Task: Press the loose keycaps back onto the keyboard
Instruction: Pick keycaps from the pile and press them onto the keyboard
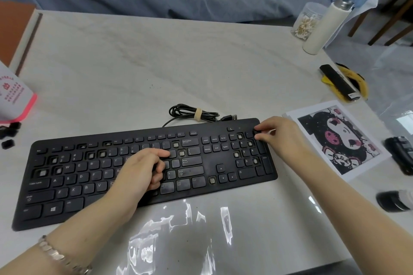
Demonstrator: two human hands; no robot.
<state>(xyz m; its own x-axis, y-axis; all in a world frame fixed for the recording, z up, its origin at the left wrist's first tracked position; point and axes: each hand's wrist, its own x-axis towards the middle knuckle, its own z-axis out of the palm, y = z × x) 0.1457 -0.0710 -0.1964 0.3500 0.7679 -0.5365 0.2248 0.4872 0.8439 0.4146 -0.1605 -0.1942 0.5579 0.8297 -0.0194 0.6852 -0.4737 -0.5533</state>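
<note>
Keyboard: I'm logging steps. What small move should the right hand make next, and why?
Probably press the right hand straight down: it pinches a keycap at the keyboard's top right corner, seemingly not yet seated, and other sockets are bare.

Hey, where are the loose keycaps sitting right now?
In the head view, the loose keycaps lie at the table's far left edge, just beyond the keyboard's top-left corner, beside the pink-edged white bag.

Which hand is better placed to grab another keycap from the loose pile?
Left, probably. The loose keycaps lie left of the keyboard, nearer the left hand; the right hand pinches a keycap at the far right corner.
</note>
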